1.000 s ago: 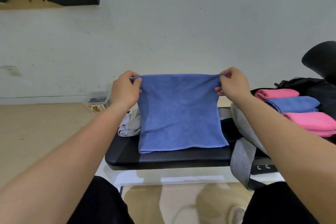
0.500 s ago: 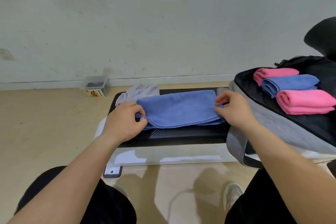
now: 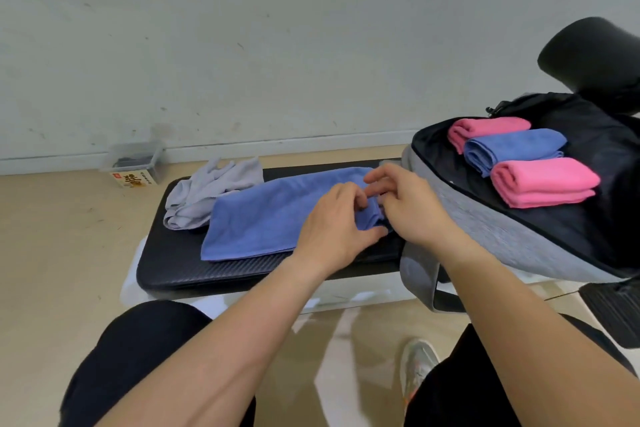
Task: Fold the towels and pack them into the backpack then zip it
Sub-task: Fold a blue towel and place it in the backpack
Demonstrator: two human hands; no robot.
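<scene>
A blue towel (image 3: pixel 266 218) lies folded lengthwise on the black bench pad (image 3: pixel 207 270). My left hand (image 3: pixel 334 229) and my right hand (image 3: pixel 408 208) meet at the towel's right end, and both pinch it there. A crumpled grey towel (image 3: pixel 207 194) lies on the pad behind the blue one. At the right, the grey and black backpack (image 3: pixel 502 236) lies open. In it sit three folded towels: a pink towel (image 3: pixel 488 126) at the back, a blue folded towel (image 3: pixel 512 149) in the middle and a second pink towel (image 3: pixel 543 182) in front.
A small clear plastic box (image 3: pixel 135 163) stands on the floor by the wall. A black padded chair part (image 3: pixel 592 55) rises behind the backpack. A backpack strap (image 3: pixel 420 274) hangs off the pad's right end. My knees and a shoe (image 3: pixel 415 367) are below.
The blue towel went from held up to lying folded on the pad. My left hand then moved from its left end across to the right end, beside my right hand.
</scene>
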